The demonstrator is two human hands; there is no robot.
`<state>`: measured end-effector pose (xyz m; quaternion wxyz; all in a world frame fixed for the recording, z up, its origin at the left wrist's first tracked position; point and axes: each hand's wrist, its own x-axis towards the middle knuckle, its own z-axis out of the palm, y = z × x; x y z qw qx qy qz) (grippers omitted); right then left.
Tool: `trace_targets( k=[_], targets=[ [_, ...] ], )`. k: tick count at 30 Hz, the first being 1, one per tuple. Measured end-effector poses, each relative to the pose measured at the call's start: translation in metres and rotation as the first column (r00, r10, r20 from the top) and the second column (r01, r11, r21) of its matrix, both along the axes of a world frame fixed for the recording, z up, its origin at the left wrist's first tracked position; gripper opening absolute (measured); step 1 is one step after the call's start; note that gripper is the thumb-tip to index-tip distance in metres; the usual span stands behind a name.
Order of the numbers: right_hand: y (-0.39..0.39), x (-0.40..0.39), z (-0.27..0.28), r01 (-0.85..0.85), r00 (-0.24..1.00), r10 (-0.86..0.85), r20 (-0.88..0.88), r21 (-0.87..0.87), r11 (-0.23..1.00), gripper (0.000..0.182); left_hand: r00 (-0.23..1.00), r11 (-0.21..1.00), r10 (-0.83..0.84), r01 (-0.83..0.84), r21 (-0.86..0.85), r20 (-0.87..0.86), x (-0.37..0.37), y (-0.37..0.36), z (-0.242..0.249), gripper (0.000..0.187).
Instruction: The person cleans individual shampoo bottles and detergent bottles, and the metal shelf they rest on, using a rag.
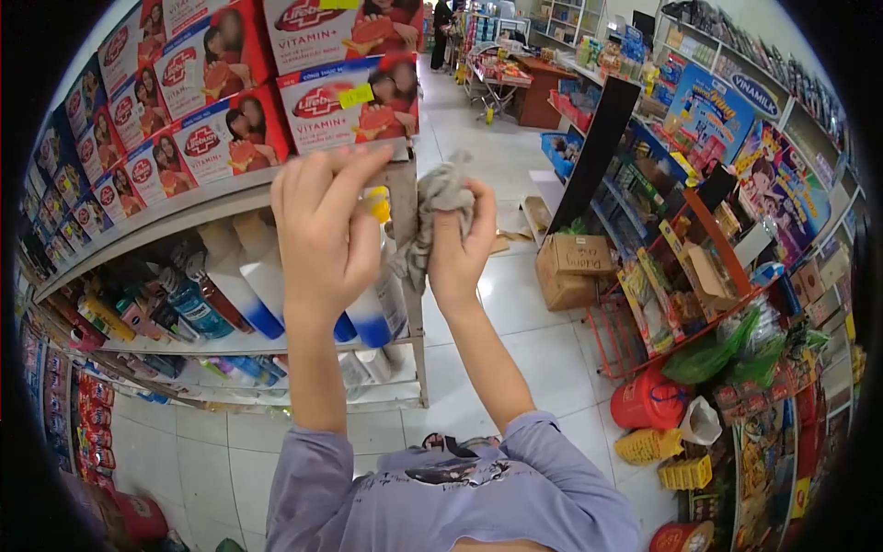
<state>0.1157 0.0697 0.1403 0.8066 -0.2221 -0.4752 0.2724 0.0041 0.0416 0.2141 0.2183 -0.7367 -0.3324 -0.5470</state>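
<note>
A crumpled grey cloth (444, 207) is gripped in my right hand (460, 244), beside the end post of a metal shelf unit (405, 198). My left hand (322, 221) is raised in front of the shelf's top edge, fingers bent, the index finger stretched toward the corner; no object shows in it. Just above the fingers stand stacked red and white soap boxes (322, 106) with yellow price tags. Behind my left hand and forearm, white bottles with blue lower parts (372, 317) are partly hidden on the shelf below.
Cardboard boxes (572, 271) stand on the tiled floor to the right. Beyond them are a red rack (612, 340), a red bucket (648, 397) and packed shelves. A dark upright panel (593, 152) rises behind the boxes. A person (441, 35) stands far back in the aisle.
</note>
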Motion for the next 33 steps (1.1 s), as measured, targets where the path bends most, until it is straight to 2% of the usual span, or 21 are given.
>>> trace_targets(
  k=[2,3,5,7,9,10,12,14,18,21,23,24,26,27,31,33],
  targets=[
    [0.001,-0.004,0.003,0.047,0.987,-0.049,0.15,0.02,0.999,0.019,1.0,1.0,-0.002,0.002,0.006,-0.016,-0.002,0.0,-0.001,0.041],
    [-0.001,-0.005,-0.006,0.092,0.972,-0.105,0.212,0.073,0.993,0.024,1.0,1.0,0.004,-0.004,0.004,-0.017,-0.003,0.001,-0.001,0.041],
    [0.003,-0.005,-0.057,0.135,0.956,-0.114,0.27,-0.06,0.989,0.021,1.0,1.0,0.018,-0.018,0.002,-0.011,-0.001,0.0,-0.001,0.041],
    [-0.012,0.0,-0.102,0.112,0.946,-0.029,0.323,-0.243,0.964,0.019,0.999,0.999,0.041,-0.041,0.01,-0.007,0.002,0.001,-0.003,0.04],
    [-0.014,0.001,-0.164,0.185,0.916,-0.066,0.396,-0.268,0.946,0.018,0.998,0.997,0.068,-0.068,0.032,0.003,0.003,0.003,-0.003,0.039],
    [-0.016,0.001,-0.163,0.185,0.917,-0.067,0.394,-0.27,0.945,0.018,0.998,0.997,0.066,-0.066,0.045,0.012,0.004,0.004,-0.004,0.038],
    [-0.025,0.002,-0.157,0.063,0.961,0.056,0.269,-0.415,0.908,0.018,0.998,0.997,0.061,-0.062,0.052,0.02,0.006,0.005,-0.005,0.037],
    [-0.018,0.001,-0.143,0.061,0.967,0.053,0.248,-0.431,0.9,0.016,0.996,0.996,0.088,-0.089,0.025,0.032,0.006,0.003,-0.005,0.037],
    [-0.006,0.0,-0.051,-0.002,0.995,0.019,0.103,-0.157,0.988,0.012,0.997,0.997,0.071,-0.071,0.004,0.001,0.004,0.001,-0.002,0.038],
    [-0.004,0.002,0.01,-0.059,0.988,0.076,0.133,-0.131,0.99,0.011,0.997,0.998,0.065,-0.064,0.008,-0.029,0.002,0.002,-0.001,0.037],
    [-0.003,-0.004,0.024,-0.057,0.984,0.059,0.17,-0.018,0.998,0.013,0.998,0.999,0.05,-0.05,0.019,-0.032,0.001,0.002,-0.001,0.037],
    [-0.004,-0.007,0.017,-0.051,0.984,0.054,0.168,-0.023,0.998,0.013,0.998,0.999,0.045,-0.044,0.014,-0.034,0.0,0.002,-0.002,0.037],
    [-0.004,-0.011,-0.013,0.219,0.899,-0.284,0.334,0.221,0.951,0.025,0.999,0.999,0.032,-0.032,0.002,-0.025,-0.001,0.002,-0.001,0.04],
    [-0.002,-0.012,-0.032,0.176,0.902,-0.24,0.36,0.201,0.964,0.036,0.999,1.0,0.029,-0.029,0.011,-0.02,0.0,0.003,0.0,0.04],
    [-0.003,-0.009,-0.118,0.181,0.893,-0.218,0.395,0.129,0.975,0.037,0.999,0.999,0.048,-0.048,-0.004,-0.019,0.003,-0.002,-0.002,0.041],
    [-0.009,-0.009,-0.16,0.099,0.929,-0.094,0.358,0.004,0.995,0.038,0.999,0.999,0.048,-0.049,-0.02,-0.021,0.003,-0.003,-0.003,0.041]
  ],
)
